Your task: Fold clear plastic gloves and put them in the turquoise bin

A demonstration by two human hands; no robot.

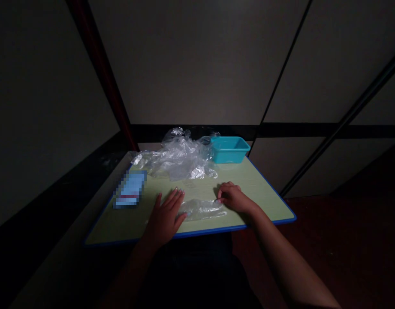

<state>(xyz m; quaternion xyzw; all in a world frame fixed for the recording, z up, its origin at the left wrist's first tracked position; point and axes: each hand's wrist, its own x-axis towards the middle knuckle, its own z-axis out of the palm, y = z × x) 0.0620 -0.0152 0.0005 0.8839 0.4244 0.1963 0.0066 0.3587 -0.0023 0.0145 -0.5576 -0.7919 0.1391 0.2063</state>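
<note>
A clear plastic bag [202, 210] lies flattened near the front edge of the table. My left hand [165, 219] rests flat with its fingers spread, its thumb side over the bag's left end. At the bag's upper right corner, my right hand [232, 197] has its fingers pinched together on the plastic edge. Behind both hands a large heap of crumpled clear plastic bags [184, 156] sits at the back of the table.
A turquoise bin [230, 152] stands at the table's back right, touching the heap. A blurred-out flat bluish item [131, 189] lies at the left. The pale table [264, 197] has a blue rim, with wall panels behind it.
</note>
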